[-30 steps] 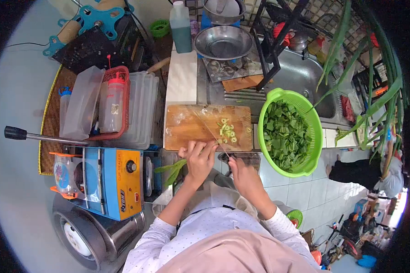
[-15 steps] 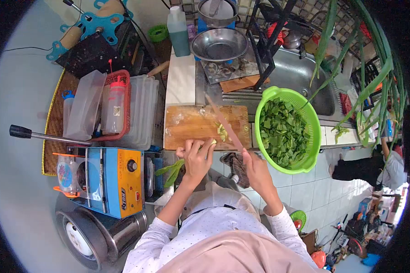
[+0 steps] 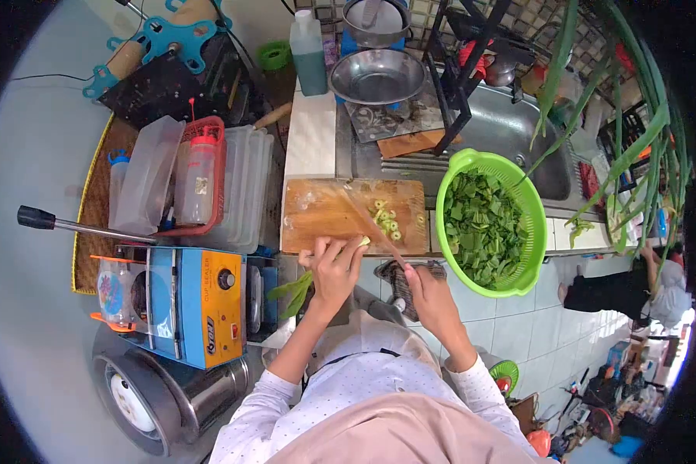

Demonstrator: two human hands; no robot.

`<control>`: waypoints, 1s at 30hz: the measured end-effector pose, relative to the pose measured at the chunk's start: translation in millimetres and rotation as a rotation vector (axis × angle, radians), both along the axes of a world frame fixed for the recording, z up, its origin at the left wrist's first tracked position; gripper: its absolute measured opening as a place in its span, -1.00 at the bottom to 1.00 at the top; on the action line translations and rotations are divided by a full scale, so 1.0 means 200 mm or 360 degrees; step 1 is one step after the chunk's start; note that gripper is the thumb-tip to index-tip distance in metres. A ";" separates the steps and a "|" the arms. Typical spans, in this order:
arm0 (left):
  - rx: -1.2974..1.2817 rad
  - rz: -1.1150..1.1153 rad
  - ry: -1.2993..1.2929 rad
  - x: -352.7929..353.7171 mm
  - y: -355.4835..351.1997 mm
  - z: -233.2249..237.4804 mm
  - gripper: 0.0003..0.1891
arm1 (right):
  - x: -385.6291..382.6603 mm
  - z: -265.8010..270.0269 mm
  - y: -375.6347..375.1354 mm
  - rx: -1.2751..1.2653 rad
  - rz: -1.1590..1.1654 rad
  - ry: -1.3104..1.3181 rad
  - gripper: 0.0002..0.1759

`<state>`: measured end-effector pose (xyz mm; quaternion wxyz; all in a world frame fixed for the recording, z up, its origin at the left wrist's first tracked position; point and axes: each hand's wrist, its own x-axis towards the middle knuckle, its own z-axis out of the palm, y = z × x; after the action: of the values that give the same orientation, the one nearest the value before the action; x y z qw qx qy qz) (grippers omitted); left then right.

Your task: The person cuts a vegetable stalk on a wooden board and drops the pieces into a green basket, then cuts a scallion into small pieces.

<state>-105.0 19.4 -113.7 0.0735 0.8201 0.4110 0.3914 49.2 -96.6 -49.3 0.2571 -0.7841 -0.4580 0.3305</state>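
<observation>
My left hand (image 3: 334,272) is closed around a leafy green vegetable (image 3: 292,292). Its leaves hang past the near edge of the wooden cutting board (image 3: 313,216), and the pale cut stem end shows by my fingertips. In my right hand (image 3: 433,298) is a knife (image 3: 373,226), its blade slightly blurred and slanting across the board just right of my left fingers. Pale green stem slices (image 3: 385,220) lie right of the blade. To the right stands a bright green basket (image 3: 537,259) filled with chopped leafy greens (image 3: 483,224).
A metal sink (image 3: 503,127) lies behind the basket, with a black rack (image 3: 460,124) at its left. A steel bowl (image 3: 377,77) and bottle (image 3: 309,62) stand at the back. On the left is a cup sealer (image 3: 216,298). Long green leaves (image 3: 661,124) hang at right. Another person (image 3: 665,298) is farther right.
The knife and my right hand have shifted a little left, toward my left fingers. The slices on the board are more spread out and more visible. My left hand keeps its grip.
</observation>
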 end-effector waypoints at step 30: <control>-0.0047 -0.0036 -0.0040 0.02 0.00 0.02 -0.87 | -0.09 0.03 0.05 -0.0001 0.0174 -0.0120 -0.56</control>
<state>-101.5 20.0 -109.2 0.0951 0.8185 0.4065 0.3947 31.5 -85.6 -43.6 0.2210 -0.7698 -0.5095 0.3146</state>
